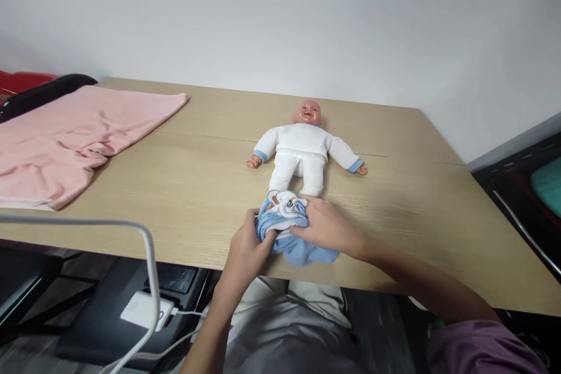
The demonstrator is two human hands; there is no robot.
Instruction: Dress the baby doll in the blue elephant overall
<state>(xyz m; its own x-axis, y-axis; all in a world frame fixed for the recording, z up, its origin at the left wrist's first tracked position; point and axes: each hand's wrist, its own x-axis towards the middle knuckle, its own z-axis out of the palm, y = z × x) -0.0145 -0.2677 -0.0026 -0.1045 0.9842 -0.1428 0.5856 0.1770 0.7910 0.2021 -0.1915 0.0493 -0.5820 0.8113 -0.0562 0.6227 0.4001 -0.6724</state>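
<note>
And it's the blue cloth point(302, 252) that is being held now, bunched up just below the doll's feet end, its white patch with a dark, eye-like spot being turned upward. By the left hand point(246, 245), one side is being gripped, thumb on top, fingers partly hidden; by the right hand point(331, 227), the other side is being pinched close to the doll's legs. Both hands are being kept narrow around the fabric, a loose blue flap being left spread on the table point(210, 169). Whether the doll's feet are being touched cannot be told.

The doll point(302, 140) itself is being supported on its back, face up, arms spread, a white outfit with blue cuffs being worn. Well to the left of the doll, a good stretch of table is being covered by a rumpled pink blanket point(79, 134). Beyond the doll's head, the table is being backed by a pale wall point(263, 17).

Below and left of the doll, past the table edge, a white power bank point(142, 310) is being held up by a black chair point(100, 315), and the foreground is being crossed by a white cable point(150, 257).
</note>
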